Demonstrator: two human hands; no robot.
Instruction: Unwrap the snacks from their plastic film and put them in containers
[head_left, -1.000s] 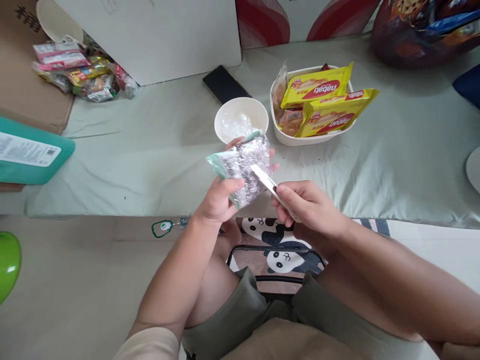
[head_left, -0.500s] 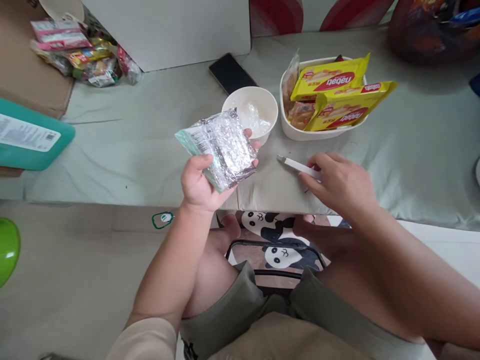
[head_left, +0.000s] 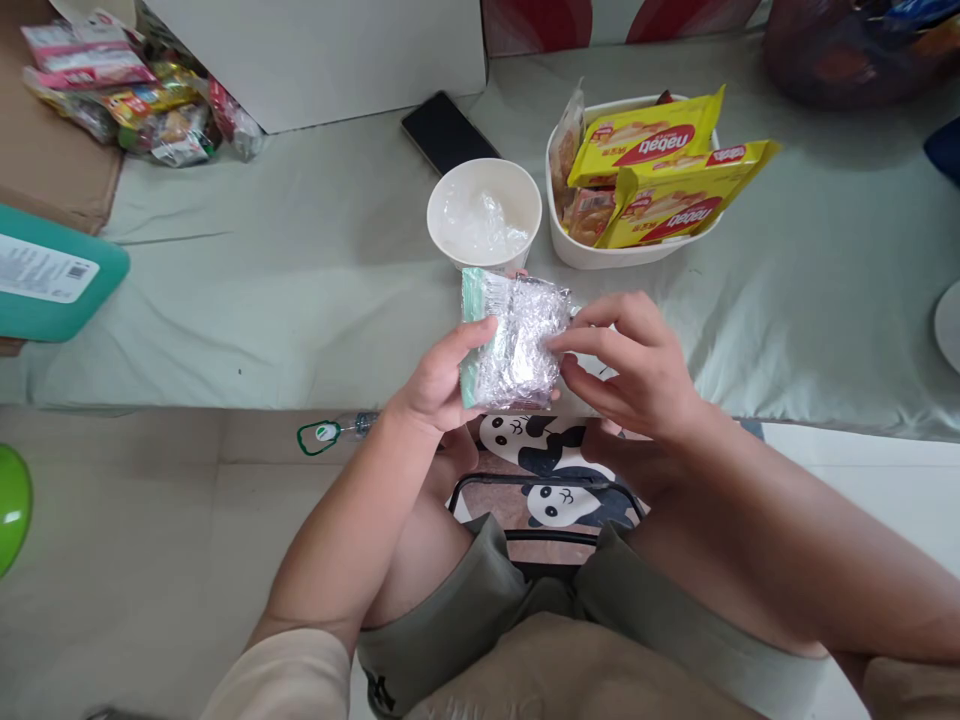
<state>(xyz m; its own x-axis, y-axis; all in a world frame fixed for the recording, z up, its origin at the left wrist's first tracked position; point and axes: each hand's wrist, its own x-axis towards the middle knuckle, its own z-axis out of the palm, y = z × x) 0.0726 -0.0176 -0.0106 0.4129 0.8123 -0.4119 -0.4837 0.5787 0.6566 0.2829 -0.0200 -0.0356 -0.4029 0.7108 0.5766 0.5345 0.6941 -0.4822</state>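
My left hand [head_left: 442,375] is closed on a shiny silver snack packet [head_left: 529,345], thumb across its front and the other fingers behind. The packet has a mint-green sealed edge with a barcode beside it. From the right, my right hand [head_left: 634,360] reaches the packet, fingers apart and fingertips against its right side. Just beyond the packet stands a white paper tub [head_left: 484,168] with clear plastic wrappers inside. The white pen-shaped cutter from the earlier frame cannot be made out now, as the packet and right hand cover that spot.
A white container [head_left: 622,258] of yellow nabati wafer packs [head_left: 645,140] stands behind my right hand. A black phone [head_left: 448,133] lies behind the tub. Bagged snacks [head_left: 161,115] and a teal box [head_left: 67,290] are at left. The cloth-covered surface [head_left: 300,300] ends before my knees.
My left hand has brought the packet rightward and turned it more upright. My right hand has left the white cutter and come to the packet's right side. The view has shifted slightly.
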